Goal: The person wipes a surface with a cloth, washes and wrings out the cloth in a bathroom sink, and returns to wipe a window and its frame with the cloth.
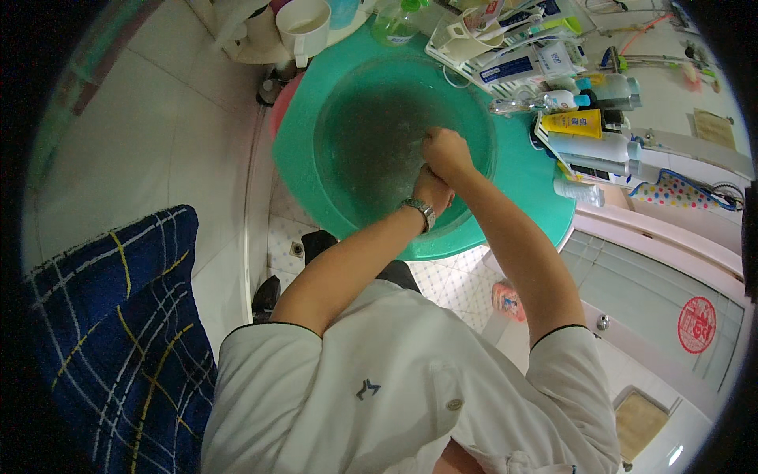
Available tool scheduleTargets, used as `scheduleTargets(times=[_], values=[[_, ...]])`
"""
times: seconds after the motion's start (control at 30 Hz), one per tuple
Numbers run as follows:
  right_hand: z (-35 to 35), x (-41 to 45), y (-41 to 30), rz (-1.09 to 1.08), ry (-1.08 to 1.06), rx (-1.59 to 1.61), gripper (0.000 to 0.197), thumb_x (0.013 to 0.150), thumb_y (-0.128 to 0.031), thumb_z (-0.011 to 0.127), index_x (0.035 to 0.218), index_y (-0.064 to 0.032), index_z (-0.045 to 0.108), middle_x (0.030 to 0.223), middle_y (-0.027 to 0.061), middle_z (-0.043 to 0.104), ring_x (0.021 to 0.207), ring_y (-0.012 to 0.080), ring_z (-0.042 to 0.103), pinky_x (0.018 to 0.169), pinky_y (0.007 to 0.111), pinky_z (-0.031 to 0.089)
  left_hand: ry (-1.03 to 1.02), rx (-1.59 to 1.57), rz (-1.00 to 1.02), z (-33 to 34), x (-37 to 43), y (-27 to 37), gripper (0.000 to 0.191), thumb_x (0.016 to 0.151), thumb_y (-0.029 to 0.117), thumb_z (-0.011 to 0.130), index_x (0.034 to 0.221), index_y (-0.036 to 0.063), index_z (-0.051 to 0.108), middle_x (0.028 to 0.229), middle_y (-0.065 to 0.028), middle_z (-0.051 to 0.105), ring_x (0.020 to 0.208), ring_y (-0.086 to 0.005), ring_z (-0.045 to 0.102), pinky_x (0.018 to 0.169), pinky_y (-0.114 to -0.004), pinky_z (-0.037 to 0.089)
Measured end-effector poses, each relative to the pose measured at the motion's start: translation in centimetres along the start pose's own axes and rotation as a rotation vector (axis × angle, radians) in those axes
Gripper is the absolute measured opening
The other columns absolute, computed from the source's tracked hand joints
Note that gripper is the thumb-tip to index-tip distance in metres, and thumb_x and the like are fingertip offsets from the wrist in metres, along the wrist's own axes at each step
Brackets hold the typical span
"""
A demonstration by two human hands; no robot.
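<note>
My right hand (448, 151) is curled above the right part of a green glass washbasin (349, 124). Its fingers are bent inward, and what lies inside them is hidden. My left hand (436, 191) is against it, just nearer to my body, with its fingers partly covered by the right hand and wrist. A metal-band wristwatch (421, 213) circles my left wrist. The bowl looks dark in the middle, and whether it holds water is hard to tell. No object shows between the hands.
White plastic racks (459, 56) at the back right hold toothpaste tubes (506, 71), several bottles and a yellow tube (573, 122). A white mug (304, 26) and a green soap bottle (394, 26) stand behind the bowl. A blue checked towel (124, 338) hangs at left.
</note>
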State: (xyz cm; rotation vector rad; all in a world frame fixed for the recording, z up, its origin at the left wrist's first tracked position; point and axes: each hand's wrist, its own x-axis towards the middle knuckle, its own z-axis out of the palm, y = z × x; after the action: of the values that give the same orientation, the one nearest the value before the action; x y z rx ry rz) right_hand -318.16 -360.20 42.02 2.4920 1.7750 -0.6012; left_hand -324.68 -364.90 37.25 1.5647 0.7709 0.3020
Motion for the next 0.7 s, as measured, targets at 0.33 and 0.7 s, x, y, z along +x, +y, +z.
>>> scheduleTargets(times=[0.33,0.7], values=[[-6.9,-3.5,1.8,-0.069,-0.264,1.026,0.049,0.089,-0.024,0.062,0.133,-0.0036,0.055,0.130,0.0166,0.060,0.123,0.0307,0.055,0.099,0.041,0.046,-0.224,-1.150,-0.376,-4.6,-5.8,4.3,0.022,0.088,0.023,0.066,0.101,0.0080,0.056,0.077,-0.0031,0.062,0.061,-0.0121,0.060,0.049,-0.022,0.043],[-8.0,-5.0,1.6,0.044,-0.458,1.514,0.031,0.091,-0.015,0.058,0.119,0.0003,0.059,0.095,0.0109,0.065,0.081,0.0203,0.062,0.069,0.034,0.052,-0.367,-1.173,-0.407,-5.0,-7.3,6.7,0.020,0.089,0.022,0.066,0.077,0.0108,0.056,0.065,0.0005,0.055,0.052,-0.0099,0.052,0.044,-0.022,0.039]])
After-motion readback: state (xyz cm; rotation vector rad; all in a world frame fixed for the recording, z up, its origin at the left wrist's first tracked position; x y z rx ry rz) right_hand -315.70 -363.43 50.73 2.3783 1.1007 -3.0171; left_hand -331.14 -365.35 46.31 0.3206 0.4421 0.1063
